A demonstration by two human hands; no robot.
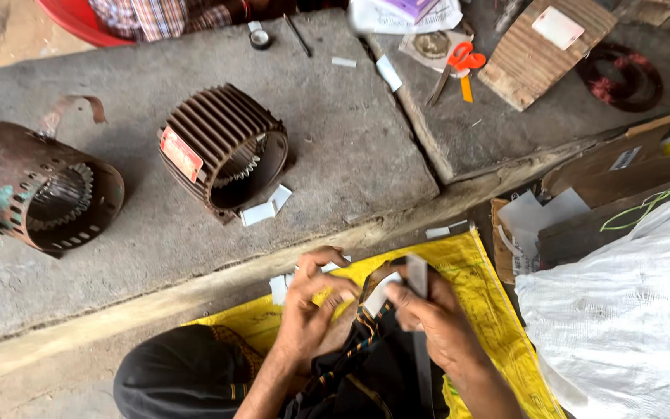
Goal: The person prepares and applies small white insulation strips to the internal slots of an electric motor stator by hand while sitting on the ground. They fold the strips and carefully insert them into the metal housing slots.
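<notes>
My left hand (pixel 309 306) pinches a small white paper strip (pixel 333 266) over my lap. Beside it, my right hand (pixel 432 314) holds a folded piece of white paper (pixel 381 295) against a grey metal ruler-like strip (pixel 417 277). Both hands work close together above dark cloth with orange stripes (pixel 350 365) and a yellow woven sack (pixel 482 302). A ribbed brown motor stator housing (pixel 222 147) lies on the concrete slab (pixel 335 140), with white paper pieces (pixel 265 208) at its mouth.
A rusty perforated motor casing (pixel 36 186) lies at the far left. Orange-handled scissors (pixel 455 68), a corrugated board (pixel 544 46) and a wire coil (pixel 622 77) rest on the back slab. A white sack (pixel 622 310) and cardboard (pixel 614 178) crowd the right.
</notes>
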